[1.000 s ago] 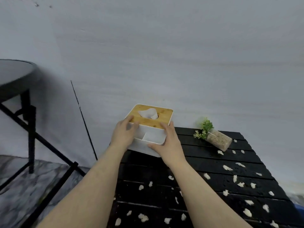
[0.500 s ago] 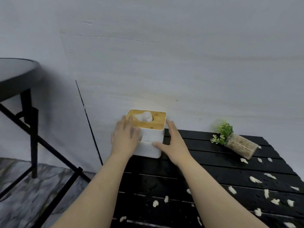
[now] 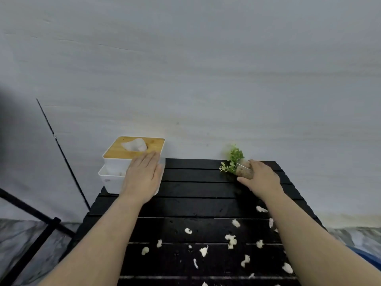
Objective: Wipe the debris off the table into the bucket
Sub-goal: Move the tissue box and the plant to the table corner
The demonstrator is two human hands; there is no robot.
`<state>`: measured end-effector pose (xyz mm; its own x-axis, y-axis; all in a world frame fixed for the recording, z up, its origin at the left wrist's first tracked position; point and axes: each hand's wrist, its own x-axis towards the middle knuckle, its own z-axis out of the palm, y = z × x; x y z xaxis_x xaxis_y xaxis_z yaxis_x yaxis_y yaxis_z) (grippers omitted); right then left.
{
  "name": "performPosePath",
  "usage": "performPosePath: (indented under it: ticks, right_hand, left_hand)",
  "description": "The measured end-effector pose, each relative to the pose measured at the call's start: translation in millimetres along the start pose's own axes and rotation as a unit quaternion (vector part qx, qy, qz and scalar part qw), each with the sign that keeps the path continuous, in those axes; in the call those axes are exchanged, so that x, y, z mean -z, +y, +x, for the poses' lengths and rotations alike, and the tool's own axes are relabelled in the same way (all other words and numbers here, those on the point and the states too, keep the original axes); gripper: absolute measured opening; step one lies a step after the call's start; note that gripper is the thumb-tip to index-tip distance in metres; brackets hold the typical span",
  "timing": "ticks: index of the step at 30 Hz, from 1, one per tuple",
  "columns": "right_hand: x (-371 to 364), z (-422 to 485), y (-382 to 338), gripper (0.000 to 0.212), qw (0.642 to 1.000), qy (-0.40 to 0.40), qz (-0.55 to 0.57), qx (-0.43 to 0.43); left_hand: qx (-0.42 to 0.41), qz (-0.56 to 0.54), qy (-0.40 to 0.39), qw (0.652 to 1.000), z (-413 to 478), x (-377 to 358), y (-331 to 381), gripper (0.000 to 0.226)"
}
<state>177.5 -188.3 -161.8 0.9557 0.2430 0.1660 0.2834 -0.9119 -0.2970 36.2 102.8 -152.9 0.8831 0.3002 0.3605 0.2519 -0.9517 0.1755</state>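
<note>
Left hand: The person's left hand [image 3: 142, 178] is lying flat, fingers together and released, on the near right corner of a white plastic tissue box with a bamboo lid [image 3: 132, 162], gripping nothing. It is probably steadying the box at the table's far left corner, out of the path of a wipe.

Right hand: The right hand [image 3: 260, 178] is curling around a small clear glass bottle filled with pale gravel [image 3: 244, 172], which is lying on its side with a sprig of green artificial foliage [image 3: 234, 159] pointing toward the wall. The fingers are wrapping the bottle's body, likely to stand it up or move it clear.

Tissue: A white tissue [image 3: 135, 145] is poking up through the lid's slot, within easy reach as a wiper.

Debris: Scattered white scraps [image 3: 231, 240] are lying across the near and right slats, well apart from both hands; none look gathered yet.

Bucket: No bucket is plainly showing; a blue edge [image 3: 369, 256] is peeking in low at the right, too little to identify.

Surface: The black slatted table [image 3: 195, 205] is looking glossy, its gaps liable to catch small scraps.

Room: A plain pale grey wall [image 3: 206, 79] is backing the table; marbled grey flooring [image 3: 26, 244] and black metal legs of other furniture [image 3: 31, 211] are sitting at the left.
</note>
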Motion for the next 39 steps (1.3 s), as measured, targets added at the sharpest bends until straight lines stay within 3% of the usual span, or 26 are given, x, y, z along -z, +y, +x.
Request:
performPosePath:
  ticks: [3, 6, 9, 13, 20, 29, 35, 39]
  right_hand:
    - [-4.4, 9.4, 2.5, 0.075, 0.999, -0.011, -0.039, -0.015]
    - [-5.4, 15.3, -0.7, 0.067, 0.999, -0.003, 0.006, -0.044]
    - [-8.5, 11.7, -13.5, 0.064, 0.983, 0.048, 0.168, -0.048]
    - [-16.2, 4.6, -66.1, 0.046, 0.906, 0.077, 0.417, -0.016]
    - [-44.8, 5.6, -131.2, 0.060, 0.891, -0.041, 0.453, 0.017]
    - [-72.6, 11.9, -138.8, 0.063, 0.871, -0.077, 0.484, 0.024]
    - [-46.9, -9.3, -121.5, 0.093, 0.873, -0.099, 0.477, 0.014]
    - [1.5, -64.4, -94.3, 0.085, 0.872, -0.100, 0.479, -0.001]
  left_hand:
    - [0.003, 0.002, 0.001, 1.000, -1.4, 0.6, -0.5, 0.078]
    - [0.011, -0.010, -0.002, 1.000, -2.6, 3.8, 3.7, 0.068]
    - [0.010, -0.019, -0.007, 1.000, -3.6, 6.9, 5.5, 0.064]
    - [0.005, -0.018, -0.011, 1.000, -4.4, 7.4, 3.0, 0.064]
    - [-0.008, -0.027, 0.000, 1.000, -3.9, 4.8, -1.6, 0.072]
    - [-0.018, -0.023, 0.007, 1.000, -3.2, -0.2, -4.0, 0.078]
    - [0.008, -0.069, -0.054, 0.996, -6.4, 22.6, 1.4, 0.053]
    - [0.029, -0.126, -0.046, 0.991, -41.8, 55.9, 25.3, 0.049]
